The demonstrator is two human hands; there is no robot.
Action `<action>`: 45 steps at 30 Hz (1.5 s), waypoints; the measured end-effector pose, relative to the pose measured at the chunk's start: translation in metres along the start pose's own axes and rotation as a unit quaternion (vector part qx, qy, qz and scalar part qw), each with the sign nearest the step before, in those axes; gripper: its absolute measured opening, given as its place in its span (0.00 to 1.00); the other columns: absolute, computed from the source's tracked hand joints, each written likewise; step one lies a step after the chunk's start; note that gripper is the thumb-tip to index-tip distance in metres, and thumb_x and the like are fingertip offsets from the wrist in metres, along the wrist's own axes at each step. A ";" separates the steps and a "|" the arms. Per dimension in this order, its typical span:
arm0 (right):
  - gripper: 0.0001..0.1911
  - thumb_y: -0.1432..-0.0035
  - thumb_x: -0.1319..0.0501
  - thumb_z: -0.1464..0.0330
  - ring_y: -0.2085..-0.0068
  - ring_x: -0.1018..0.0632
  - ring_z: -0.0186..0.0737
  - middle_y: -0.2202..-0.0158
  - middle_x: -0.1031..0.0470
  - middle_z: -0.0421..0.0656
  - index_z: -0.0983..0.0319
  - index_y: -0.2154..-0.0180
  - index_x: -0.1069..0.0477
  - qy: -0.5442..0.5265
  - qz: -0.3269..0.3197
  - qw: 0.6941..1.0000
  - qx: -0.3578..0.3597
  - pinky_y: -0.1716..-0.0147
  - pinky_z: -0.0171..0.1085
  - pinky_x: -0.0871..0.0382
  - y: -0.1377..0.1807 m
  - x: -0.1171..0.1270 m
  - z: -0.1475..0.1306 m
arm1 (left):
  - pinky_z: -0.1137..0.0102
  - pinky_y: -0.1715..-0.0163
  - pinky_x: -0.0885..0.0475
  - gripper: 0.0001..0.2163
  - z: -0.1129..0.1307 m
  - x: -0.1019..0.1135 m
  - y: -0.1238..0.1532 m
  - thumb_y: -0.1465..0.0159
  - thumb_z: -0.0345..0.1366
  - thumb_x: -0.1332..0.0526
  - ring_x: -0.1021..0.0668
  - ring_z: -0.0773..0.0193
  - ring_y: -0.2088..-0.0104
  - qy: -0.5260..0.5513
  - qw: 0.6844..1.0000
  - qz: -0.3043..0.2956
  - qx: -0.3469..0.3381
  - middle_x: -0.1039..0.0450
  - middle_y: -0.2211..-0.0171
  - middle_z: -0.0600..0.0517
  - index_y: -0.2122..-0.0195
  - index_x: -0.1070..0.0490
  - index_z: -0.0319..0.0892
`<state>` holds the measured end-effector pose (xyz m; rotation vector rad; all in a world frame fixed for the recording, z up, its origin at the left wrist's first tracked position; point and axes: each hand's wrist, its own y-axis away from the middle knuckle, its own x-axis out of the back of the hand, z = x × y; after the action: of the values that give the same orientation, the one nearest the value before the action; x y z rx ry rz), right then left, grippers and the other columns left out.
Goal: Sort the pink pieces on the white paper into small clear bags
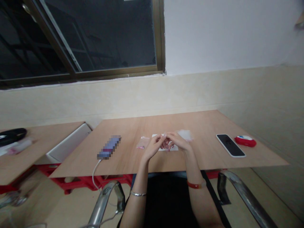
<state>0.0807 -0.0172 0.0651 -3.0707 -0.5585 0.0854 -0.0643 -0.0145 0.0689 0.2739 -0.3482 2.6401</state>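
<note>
My left hand and my right hand meet over the middle of a wooden table, fingertips touching. Between them they pinch a small pinkish-red item and what looks like a thin clear plastic bag; the details are too small to make out. Under the hands lies a white sheet. A small clear bag with pink bits rests just left of my left hand. Another clear bag lies just behind my right hand.
A phone on a white cable lies left of the hands. A black phone and a red and white object sit at the right. A second table with a black dish stands left. Chrome chair arms flank me.
</note>
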 end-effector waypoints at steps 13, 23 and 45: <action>0.15 0.46 0.50 0.62 0.83 0.30 0.28 0.82 0.29 0.39 0.64 0.78 0.35 0.051 -0.020 0.998 -0.004 0.83 0.27 0.38 0.001 0.004 0.003 | 0.75 0.74 0.34 0.12 -0.007 0.004 0.000 0.40 0.40 0.50 0.29 0.70 0.77 0.015 1.000 -0.016 0.014 0.33 0.78 0.54 0.74 0.35 0.39; 0.17 0.46 0.46 0.58 0.82 0.31 0.28 0.81 0.31 0.39 0.65 0.75 0.32 0.061 -0.033 0.998 -0.002 0.83 0.28 0.37 0.000 0.005 0.006 | 0.74 0.75 0.37 0.17 -0.004 0.001 -0.001 0.38 0.47 0.52 0.32 0.69 0.77 -0.070 0.997 0.013 -0.005 0.35 0.80 0.55 0.76 0.37 0.39; 0.13 0.52 0.43 0.65 0.82 0.33 0.30 0.86 0.31 0.40 0.63 0.84 0.33 0.376 0.213 0.902 -0.007 0.81 0.30 0.49 -0.005 0.003 0.018 | 0.72 0.75 0.44 0.09 -0.024 0.000 -0.001 0.40 0.35 0.47 0.35 0.67 0.78 -0.340 0.929 0.146 -0.004 0.37 0.81 0.54 0.77 0.38 0.40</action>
<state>0.0801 -0.0110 0.0471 -2.8250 0.1548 -1.0413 -0.0669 -0.0066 0.0466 1.2304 -0.6592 2.7439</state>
